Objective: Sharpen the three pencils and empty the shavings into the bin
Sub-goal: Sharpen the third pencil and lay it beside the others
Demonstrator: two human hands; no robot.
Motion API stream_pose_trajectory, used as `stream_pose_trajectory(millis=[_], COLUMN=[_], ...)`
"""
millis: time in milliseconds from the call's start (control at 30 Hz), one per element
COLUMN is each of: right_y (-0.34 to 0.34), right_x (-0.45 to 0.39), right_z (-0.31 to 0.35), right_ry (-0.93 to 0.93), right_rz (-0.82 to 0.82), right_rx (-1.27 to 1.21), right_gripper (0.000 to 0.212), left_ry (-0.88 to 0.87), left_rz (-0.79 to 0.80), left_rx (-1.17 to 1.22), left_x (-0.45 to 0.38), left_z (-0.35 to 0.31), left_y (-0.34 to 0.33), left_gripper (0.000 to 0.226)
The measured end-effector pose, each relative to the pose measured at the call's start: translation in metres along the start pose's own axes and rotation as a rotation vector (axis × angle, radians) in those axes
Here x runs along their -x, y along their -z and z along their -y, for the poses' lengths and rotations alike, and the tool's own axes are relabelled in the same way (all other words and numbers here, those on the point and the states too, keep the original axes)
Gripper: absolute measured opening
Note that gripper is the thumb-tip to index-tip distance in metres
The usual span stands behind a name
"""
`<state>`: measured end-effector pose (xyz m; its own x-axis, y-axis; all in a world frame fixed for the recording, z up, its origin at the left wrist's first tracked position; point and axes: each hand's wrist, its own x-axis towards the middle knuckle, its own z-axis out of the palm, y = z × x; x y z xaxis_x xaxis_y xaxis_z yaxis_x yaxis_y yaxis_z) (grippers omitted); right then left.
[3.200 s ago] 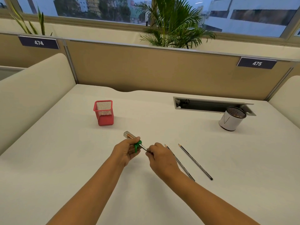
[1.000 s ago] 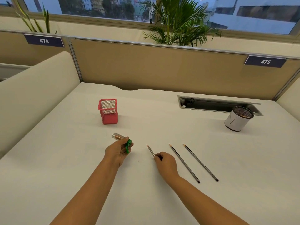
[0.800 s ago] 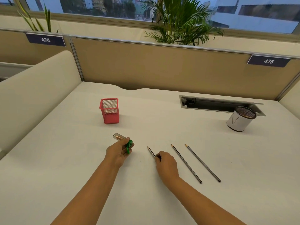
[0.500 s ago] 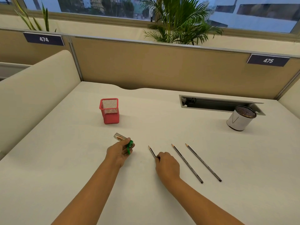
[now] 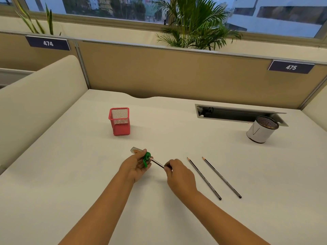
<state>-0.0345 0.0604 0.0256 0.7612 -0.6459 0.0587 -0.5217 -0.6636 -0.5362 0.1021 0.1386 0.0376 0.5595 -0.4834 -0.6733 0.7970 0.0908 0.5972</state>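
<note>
**Pencil going into the sharpener, two more waiting on the desk**

On the far left of the white desk (image 5: 53, 174), a padded cream divider (image 5: 35, 103) is curving along the edge, with a "474" label (image 5: 48, 43) sitting on the tan partition behind it. Moving right, a red mesh pen holder (image 5: 120, 122) is standing upright on the far-left part of the desk, well apart from the hands.

Nearer to the camera, the left hand (image 5: 136, 166) is curling its fingers around the green sharpener (image 5: 146, 158), with the clear shavings box (image 5: 135, 150) poking out past the fingers toward the far left; some orange-brown shavings are showing inside it. The short pencil (image 5: 158, 163) is pointing tip-first into the sharpener's hole, slanting down to the right. The right hand (image 5: 180, 175) is pinching that pencil's near end between thumb and fingertips, other fingers tucked in.

Just right of that hand, the two other pencils (image 5: 203, 177) (image 5: 221, 176) are lying flat on the desk, side by side and not touching, sharpened tips aiming away to the far left.

Far right, a recessed cable tray (image 5: 230, 115) is sitting open in the desk, and a white cylindrical bin (image 5: 258, 133) with a mesh inside is standing just beside its right end. A "475" label (image 5: 291, 67) is hanging on the partition above, with a palm plant (image 5: 194, 23) behind it.
</note>
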Motion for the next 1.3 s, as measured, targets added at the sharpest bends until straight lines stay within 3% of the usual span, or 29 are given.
stream_pose_trajectory(millis=[267,400,467,533,633,700,767,900,933,1000,1067,1200,1300], right_y=[0.005,0.004,0.003,0.013,0.033,0.032,0.031,0.014,0.011,0.007,0.012,0.026,0.027], right_x=[-0.003,-0.002,-0.003,-0.004,-0.007,-0.007,-0.007,0.001,0.002,0.003,0.001,-0.003,-0.003], right_z=[0.004,0.005,0.002,0.006,0.010,0.011,0.016,0.014,0.013,0.008,0.010,0.016,0.015], right_ry=[0.066,0.233,0.241,-0.047,-0.768,-0.883,-0.731,-0.099,0.026,0.154,-0.005,-0.727,-0.952], right_rz=[-0.038,-0.119,-0.144,0.009,0.539,0.585,0.516,0.080,-0.001,-0.082,-0.020,0.396,0.567], right_rx=[0.002,0.121,0.134,-0.256,-1.260,-1.534,-1.292,-0.159,-0.005,0.053,-0.193,-1.260,-1.647], right_gripper=[0.024,0.009,0.013,0.017,0.022,0.023,0.019,0.023,0.021,0.019,0.016,0.017,0.026], left_ry=[-0.031,-0.050,-0.057,-0.058,-0.034,-0.039,-0.046,-0.050,-0.053,-0.059,-0.062,-0.024,0.016], left_rz=[0.021,0.028,0.048,0.093,0.189,0.185,0.144,0.062,0.046,0.037,0.050,0.144,0.211], left_rx=[-0.131,-0.131,-0.124,-0.152,-0.175,-0.191,-0.213,-0.240,-0.238,-0.226,-0.222,-0.220,-0.192], left_x=[0.002,0.004,0.007,0.010,0.012,0.011,0.010,0.006,0.005,0.004,0.005,0.007,0.006], left_z=[0.005,0.005,0.006,0.005,-0.002,-0.007,-0.007,0.000,0.001,0.002,0.003,-0.004,-0.008], left_y=[-0.006,-0.009,-0.011,-0.010,-0.007,-0.008,-0.010,-0.013,-0.013,-0.013,-0.012,-0.007,-0.004], left_gripper=[0.008,0.008,0.007,0.006,0.007,0.008,0.006,0.007,0.009,0.010,0.009,0.006,0.010])
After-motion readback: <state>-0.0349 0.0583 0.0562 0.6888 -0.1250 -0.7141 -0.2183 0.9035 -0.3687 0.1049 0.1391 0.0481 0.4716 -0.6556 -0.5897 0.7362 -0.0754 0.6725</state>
